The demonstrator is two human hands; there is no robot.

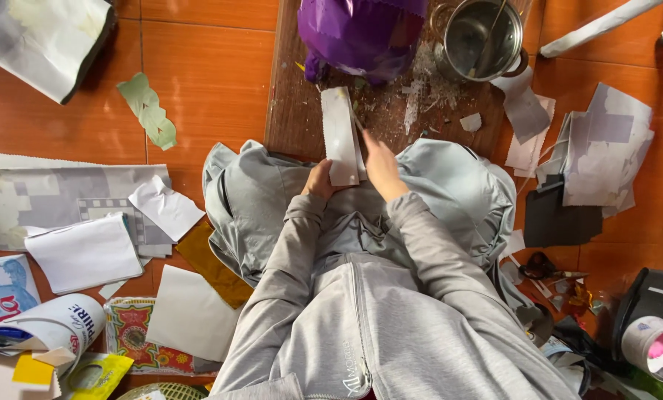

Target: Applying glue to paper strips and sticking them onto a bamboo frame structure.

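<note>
Grey sleeves lead to both hands above the lap. Left hand (318,180) grips the lower end of a white paper strip (340,133) with closed fingers. Right hand (381,164) touches its right edge; its fingers look closed around something thin, I cannot tell what.

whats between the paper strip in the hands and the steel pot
In the head view, paper scraps litter the wooden board between the paper strip and the steel pot.

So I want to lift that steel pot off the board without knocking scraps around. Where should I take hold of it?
Take the steel pot by its side loop handle, coming from the right, over the orange floor. The handle juts clear of the rim there; the purple bag crowds its left side, and a thin utensil leans inside.
</note>
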